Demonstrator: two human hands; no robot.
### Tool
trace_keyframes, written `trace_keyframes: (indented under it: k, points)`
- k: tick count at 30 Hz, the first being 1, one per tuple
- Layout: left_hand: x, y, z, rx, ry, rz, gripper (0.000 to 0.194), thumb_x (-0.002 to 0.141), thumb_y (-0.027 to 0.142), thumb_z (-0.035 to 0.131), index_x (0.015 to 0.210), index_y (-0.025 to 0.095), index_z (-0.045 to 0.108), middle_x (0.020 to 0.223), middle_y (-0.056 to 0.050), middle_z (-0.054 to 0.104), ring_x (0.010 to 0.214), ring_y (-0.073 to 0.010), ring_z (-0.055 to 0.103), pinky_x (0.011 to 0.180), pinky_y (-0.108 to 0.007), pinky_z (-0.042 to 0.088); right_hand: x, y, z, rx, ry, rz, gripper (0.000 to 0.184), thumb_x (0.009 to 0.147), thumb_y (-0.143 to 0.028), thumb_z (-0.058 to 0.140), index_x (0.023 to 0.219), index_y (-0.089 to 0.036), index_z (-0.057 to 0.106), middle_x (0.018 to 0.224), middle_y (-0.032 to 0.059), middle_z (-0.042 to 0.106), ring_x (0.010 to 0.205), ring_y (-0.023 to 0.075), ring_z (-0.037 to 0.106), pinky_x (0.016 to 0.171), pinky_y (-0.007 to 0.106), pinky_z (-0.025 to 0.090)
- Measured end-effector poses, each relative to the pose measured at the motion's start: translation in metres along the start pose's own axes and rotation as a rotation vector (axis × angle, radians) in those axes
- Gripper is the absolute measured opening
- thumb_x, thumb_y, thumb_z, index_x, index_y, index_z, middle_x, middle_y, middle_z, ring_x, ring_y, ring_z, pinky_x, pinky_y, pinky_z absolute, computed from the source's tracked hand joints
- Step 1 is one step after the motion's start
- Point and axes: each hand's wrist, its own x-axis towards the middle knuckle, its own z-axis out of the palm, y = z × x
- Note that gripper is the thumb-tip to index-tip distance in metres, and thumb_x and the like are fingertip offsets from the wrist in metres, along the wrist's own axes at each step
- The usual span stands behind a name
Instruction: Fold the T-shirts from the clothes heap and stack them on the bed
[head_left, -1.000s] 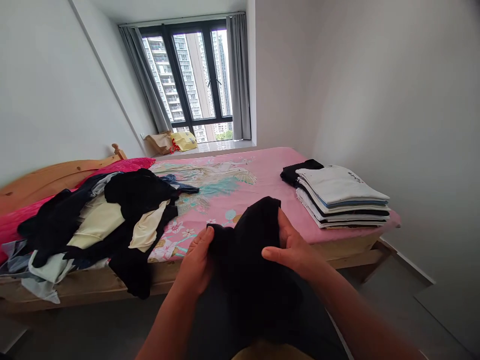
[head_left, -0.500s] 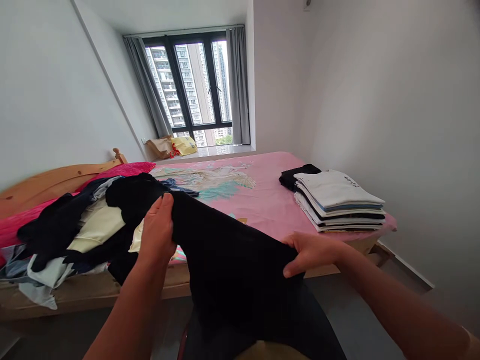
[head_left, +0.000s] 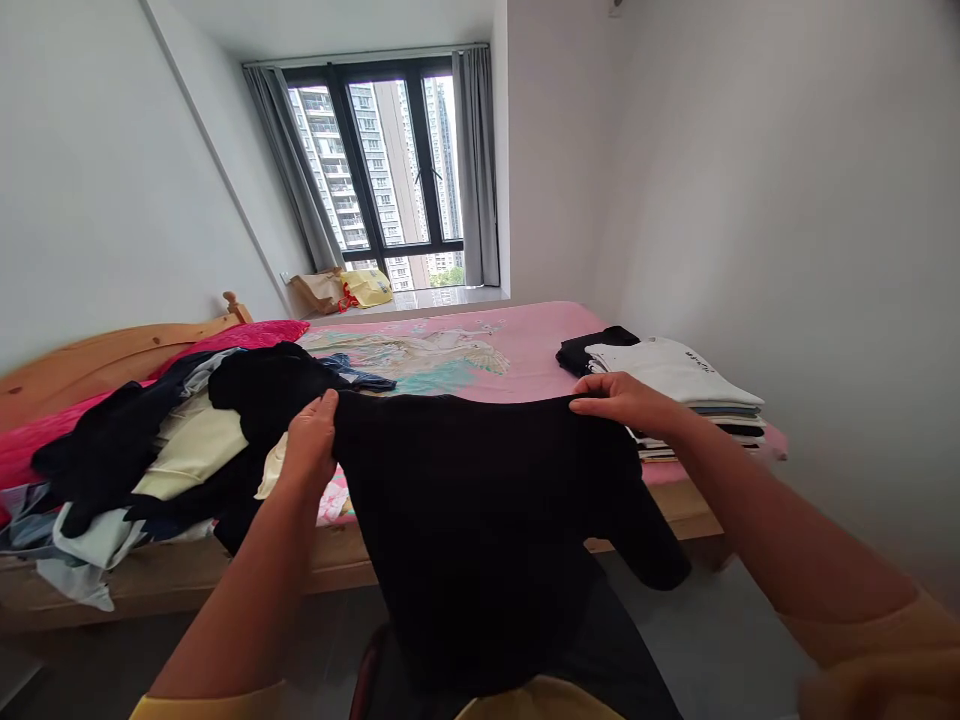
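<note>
A black short-sleeved shirt (head_left: 472,500) hangs spread out in front of me, its top edge pulled nearly straight. My left hand (head_left: 315,430) pinches it at the left shoulder, thumb on top. At the right shoulder my right hand (head_left: 622,400) grips the cloth between thumb and fingers. One sleeve (head_left: 656,550) dangles below my right hand; the left sleeve cannot be made out. The shirt's lower part hangs over my lap.
A loose heap of clothes (head_left: 187,440) lies on the bed's left side. On its right stands a stack of folded shirts (head_left: 675,375), with folded black clothing (head_left: 581,352) behind. A pink bedsheet (head_left: 540,330) covers the bed. Paper and yellow bags (head_left: 367,288) sit on the windowsill.
The black shirt was bunched between my hands, then stretched at a slant, and now hangs open and level. My left hand moved left and up; my right hand moved right and up.
</note>
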Motion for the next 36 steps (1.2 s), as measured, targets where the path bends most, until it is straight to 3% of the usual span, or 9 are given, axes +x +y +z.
trace_keyframes:
  k: [3,7,12,16,20,24,29,33,36]
  points:
    - [-0.003,-0.062,0.004,0.252,-0.004,-0.012,0.034,0.066,0.036,0.067,0.09,0.014,0.055,0.069,0.002,0.057,0.063,-0.0113,0.054,0.063,-0.025,0.045,0.01,0.047,0.042,-0.094,0.209,-0.002,0.024,0.073,-0.032,0.059,0.092,-0.017,0.065,0.076,0.0033,0.061,0.069,0.0149,0.051,0.07,0.032,0.039]
    - [-0.073,-0.13,-0.011,0.473,-0.259,0.003,0.034,0.065,0.04,0.067,0.088,0.016,0.06,0.084,-0.003,0.063,0.082,-0.0177,0.059,0.079,-0.031,0.045,-0.03,0.106,0.106,-0.042,0.038,0.041,0.024,0.077,-0.034,0.055,0.091,-0.017,0.063,0.083,0.0039,0.062,0.073,0.0154,0.055,0.069,0.03,0.043]
    - [-0.165,-0.167,-0.024,0.833,-0.674,0.128,0.024,0.076,0.039,0.058,0.092,0.021,0.059,0.098,-0.004,0.061,0.095,-0.0199,0.057,0.086,-0.033,0.043,-0.093,0.147,0.171,-0.076,-0.149,0.134,0.036,0.076,-0.034,0.055,0.108,-0.018,0.058,0.106,0.007,0.06,0.093,0.0183,0.056,0.082,0.031,0.044]
    - [-0.178,-0.182,-0.011,1.13,-0.756,0.143,0.036,0.068,0.033,0.065,0.101,0.021,0.058,0.105,-0.006,0.059,0.1,-0.0236,0.055,0.085,-0.035,0.042,-0.102,0.16,0.203,-0.257,-0.107,0.254,0.051,0.077,-0.035,0.054,0.124,-0.016,0.049,0.119,0.0122,0.055,0.109,0.0241,0.052,0.091,0.037,0.04]
    - [-0.17,-0.189,-0.01,1.352,-0.817,0.119,0.042,0.073,0.011,0.05,0.113,0.023,0.055,0.105,-0.006,0.058,0.096,-0.0219,0.057,0.078,-0.031,0.041,-0.097,0.166,0.206,-0.284,-0.082,0.336,0.034,0.071,-0.028,0.052,0.103,-0.02,0.061,0.087,0.0059,0.063,0.084,0.0221,0.058,0.076,0.034,0.042]
    - [-0.17,-0.188,-0.041,1.378,-0.757,0.035,0.051,0.074,0.001,0.034,0.111,0.028,0.056,0.103,-0.003,0.056,0.08,-0.015,0.06,0.068,-0.027,0.04,-0.108,0.175,0.188,-0.02,0.139,0.374,0.021,0.073,-0.03,0.044,0.086,-0.022,0.058,0.073,0.0011,0.059,0.067,0.0177,0.055,0.065,0.03,0.043]
    - [-0.178,-0.184,-0.064,1.389,-0.735,0.022,0.035,0.072,0.008,0.044,0.1,0.024,0.059,0.098,-0.003,0.057,0.091,-0.0179,0.056,0.075,-0.027,0.04,-0.126,0.175,0.182,0.251,0.237,0.404,0.025,0.074,-0.037,0.048,0.093,-0.022,0.055,0.081,0.0033,0.062,0.077,0.0208,0.059,0.067,0.033,0.047]
    - [-0.177,-0.184,-0.044,1.306,-0.73,0.154,0.032,0.072,0.032,0.059,0.102,0.022,0.058,0.103,-0.006,0.057,0.097,-0.0227,0.053,0.083,-0.033,0.04,-0.125,0.163,0.191,0.338,0.273,0.443,0.035,0.071,-0.038,0.055,0.102,-0.021,0.054,0.102,0.0074,0.063,0.105,0.0248,0.056,0.087,0.037,0.045]
    - [-0.17,-0.186,-0.032,1.258,-0.749,0.086,0.023,0.071,0.024,0.057,0.094,0.024,0.061,0.094,-0.006,0.06,0.088,-0.0232,0.058,0.076,-0.033,0.04,-0.123,0.161,0.197,0.365,0.222,0.471,0.047,0.068,-0.037,0.058,0.112,-0.02,0.053,0.103,0.0083,0.064,0.11,0.0255,0.054,0.092,0.04,0.042]
